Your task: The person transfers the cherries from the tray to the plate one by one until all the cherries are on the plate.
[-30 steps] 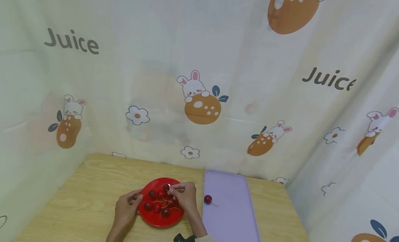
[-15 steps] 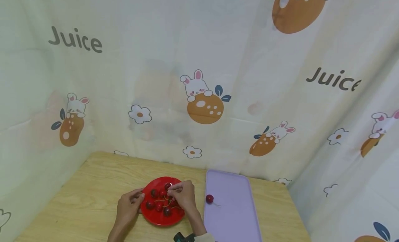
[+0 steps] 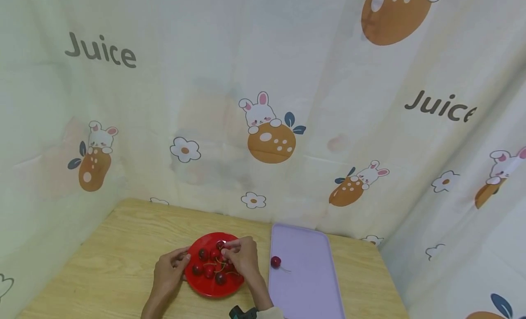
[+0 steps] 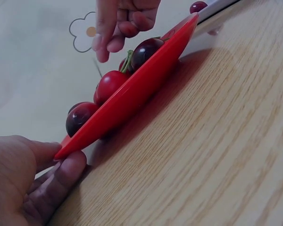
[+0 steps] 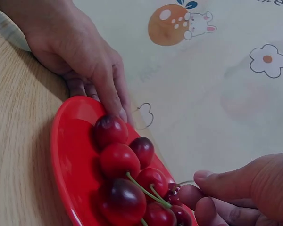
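A red plate (image 3: 200, 286) holding several dark red cherries (image 5: 120, 160) with green stems is on the wooden table. My left hand (image 3: 166, 273) grips its left rim, thumb on top and fingers beneath, as the left wrist view shows. Over the plate's right side, my right hand (image 3: 245, 257) pinches a thin stem (image 5: 185, 182) between thumb and forefinger. A cherry (image 3: 220, 245) lies right by those fingertips at the far part of the plate, partly covered by them.
To the right of the plate lies a lilac tray (image 3: 304, 278), with a single stemmed cherry (image 3: 276, 262) near its left edge. A printed curtain (image 3: 213, 104) hangs behind and beside the wooden table (image 3: 123, 250).
Both hands stay nearly where they were at the plate, the right fingers shifting slightly at the far cherry. The whole head view has moved a little.
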{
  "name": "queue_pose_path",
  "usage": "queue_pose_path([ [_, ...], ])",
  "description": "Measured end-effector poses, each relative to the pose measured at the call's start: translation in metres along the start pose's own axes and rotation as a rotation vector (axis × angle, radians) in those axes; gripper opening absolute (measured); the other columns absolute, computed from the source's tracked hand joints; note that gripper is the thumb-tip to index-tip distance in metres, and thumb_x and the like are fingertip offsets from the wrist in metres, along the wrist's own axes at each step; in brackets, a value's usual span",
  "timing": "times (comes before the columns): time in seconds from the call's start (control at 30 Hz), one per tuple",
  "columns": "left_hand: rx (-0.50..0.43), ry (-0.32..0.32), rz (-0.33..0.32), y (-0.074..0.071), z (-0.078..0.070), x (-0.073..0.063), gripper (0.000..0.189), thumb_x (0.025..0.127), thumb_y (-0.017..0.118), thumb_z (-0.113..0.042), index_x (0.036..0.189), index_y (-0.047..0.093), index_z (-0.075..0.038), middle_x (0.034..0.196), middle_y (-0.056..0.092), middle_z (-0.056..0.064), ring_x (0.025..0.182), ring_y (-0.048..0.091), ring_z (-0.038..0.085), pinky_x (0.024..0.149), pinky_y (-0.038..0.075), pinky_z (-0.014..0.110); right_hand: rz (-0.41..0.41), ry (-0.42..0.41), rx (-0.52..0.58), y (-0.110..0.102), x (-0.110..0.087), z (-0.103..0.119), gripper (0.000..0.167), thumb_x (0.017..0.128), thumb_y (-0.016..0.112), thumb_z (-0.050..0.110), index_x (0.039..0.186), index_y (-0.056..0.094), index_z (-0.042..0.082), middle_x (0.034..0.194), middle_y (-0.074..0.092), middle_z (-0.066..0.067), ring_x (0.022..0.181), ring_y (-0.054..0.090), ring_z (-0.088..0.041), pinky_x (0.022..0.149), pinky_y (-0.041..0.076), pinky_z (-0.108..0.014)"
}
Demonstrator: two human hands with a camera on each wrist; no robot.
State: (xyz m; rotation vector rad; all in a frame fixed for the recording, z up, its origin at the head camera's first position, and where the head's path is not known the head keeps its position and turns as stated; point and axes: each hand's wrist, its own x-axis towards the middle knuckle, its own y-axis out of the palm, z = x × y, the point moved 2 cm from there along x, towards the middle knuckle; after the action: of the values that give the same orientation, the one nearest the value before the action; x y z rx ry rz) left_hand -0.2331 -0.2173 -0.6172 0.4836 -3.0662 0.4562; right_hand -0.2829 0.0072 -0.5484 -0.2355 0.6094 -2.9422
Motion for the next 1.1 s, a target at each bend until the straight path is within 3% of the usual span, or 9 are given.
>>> queue_pose_path([
  [0.23,-0.005,-0.024,0.014,0.001,-0.001,-0.001,0.035,0.106,0.069,-0.005,0.14,0.071,0.002,0.113,0.076,0.02,0.069,0.069,0.012,0.057,0.066,0.027,-0.046,-0.009,-0.007,-0.018,-0.004,0.0,0.018,0.085,0.091,0.003,0.101,0.086,-0.003,0.076,0.081,-0.014,0.063,0.074,-0.013,0.054,0.058,-0.019],
  [0.43,-0.004,-0.036,0.013,0.003,-0.002,-0.003,0.035,0.106,0.068,-0.005,0.14,0.07,0.002,0.117,0.076,0.022,0.072,0.07,0.011,0.058,0.066,0.027,-0.158,-0.05,-0.01,-0.05,-0.009,-0.008,0.023,0.083,0.093,0.005,0.102,0.085,-0.005,0.086,0.083,-0.019,0.073,0.08,-0.021,0.063,0.063,-0.021],
  [0.53,-0.011,-0.022,0.004,0.002,-0.002,-0.003,0.035,0.106,0.069,-0.005,0.14,0.071,0.002,0.117,0.077,0.023,0.073,0.071,0.01,0.058,0.067,0.028,-0.23,-0.021,0.017,-0.067,-0.014,-0.014,0.025,0.082,0.094,0.004,0.102,0.084,-0.008,0.084,0.082,-0.019,0.074,0.081,-0.023,0.064,0.062,-0.02],
  [0.77,-0.002,-0.022,0.025,0.0,-0.003,-0.004,0.036,0.107,0.067,-0.005,0.141,0.069,0.004,0.119,0.076,0.025,0.074,0.071,0.011,0.058,0.067,0.028,-0.333,0.053,0.054,-0.102,-0.022,-0.031,0.026,0.08,0.094,0.001,0.103,0.084,-0.007,0.084,0.082,-0.018,0.071,0.077,-0.012,0.055,0.056,-0.017],
  [1.1,0.014,-0.008,0.034,0.001,-0.004,-0.005,0.036,0.107,0.067,-0.006,0.142,0.068,0.005,0.118,0.077,0.025,0.069,0.07,0.011,0.057,0.066,0.027,-0.427,0.074,0.032,-0.134,-0.03,-0.046,0.027,0.081,0.093,0.0,0.104,0.083,-0.008,0.088,0.083,-0.021,0.077,0.081,-0.021,0.064,0.057,-0.012],
])
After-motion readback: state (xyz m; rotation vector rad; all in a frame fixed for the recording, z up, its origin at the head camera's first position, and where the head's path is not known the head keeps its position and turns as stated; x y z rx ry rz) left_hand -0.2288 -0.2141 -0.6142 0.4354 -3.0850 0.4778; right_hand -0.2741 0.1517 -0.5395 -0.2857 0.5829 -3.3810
